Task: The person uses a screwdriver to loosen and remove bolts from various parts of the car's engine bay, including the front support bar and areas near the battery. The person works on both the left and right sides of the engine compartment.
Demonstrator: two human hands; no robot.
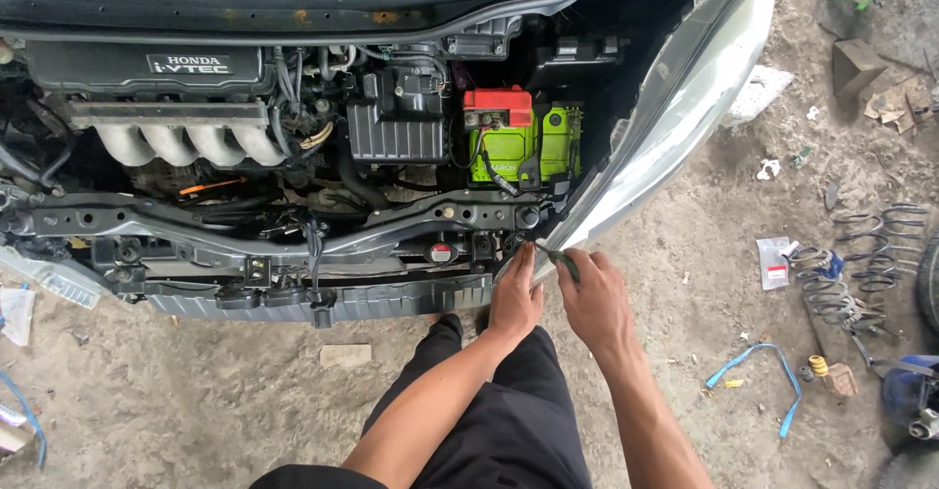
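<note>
Across the open engine bay sit a grey intake manifold [186,142], then a green battery [523,147]. Below it, the left hand [515,298] rests fingertips on the headlight [675,98] lower edge; the right hand [594,298] grips a slim dark tool [561,259] there.

A slim dark-handled hand tool [559,258] is lying tilted just right of frame centre, its tip pointing at the lower corner of a silver headlight housing [675,108] that is slanting toward the upper right.

Daylight falls on a dusty dirt floor [685,254] littered with coil springs [861,264] at right and scraps of paper.
</note>
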